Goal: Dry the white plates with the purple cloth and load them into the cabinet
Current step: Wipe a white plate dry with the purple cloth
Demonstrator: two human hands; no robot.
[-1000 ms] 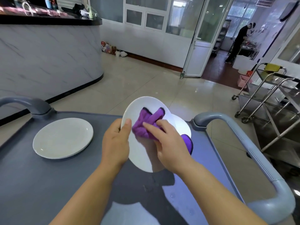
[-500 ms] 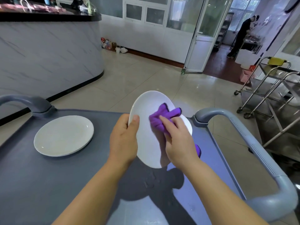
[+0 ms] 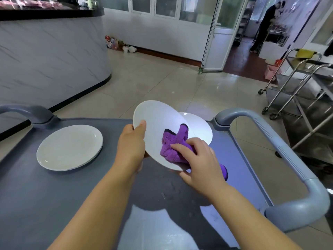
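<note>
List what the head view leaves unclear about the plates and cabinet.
Head view: the cabinet is out of frame.
Back of held plate faces away; right hand and purple cloth cover its lower rim.
Most of right plate lies behind it.
Whether left plate is one or a stack: rim too thin.

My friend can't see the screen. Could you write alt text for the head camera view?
A person's left hand grips a tilted white plate by its rim while the right hand presses a purple cloth on its face, above a grey cart. A second plate lies behind it, a third plate at the cart's left.
</note>
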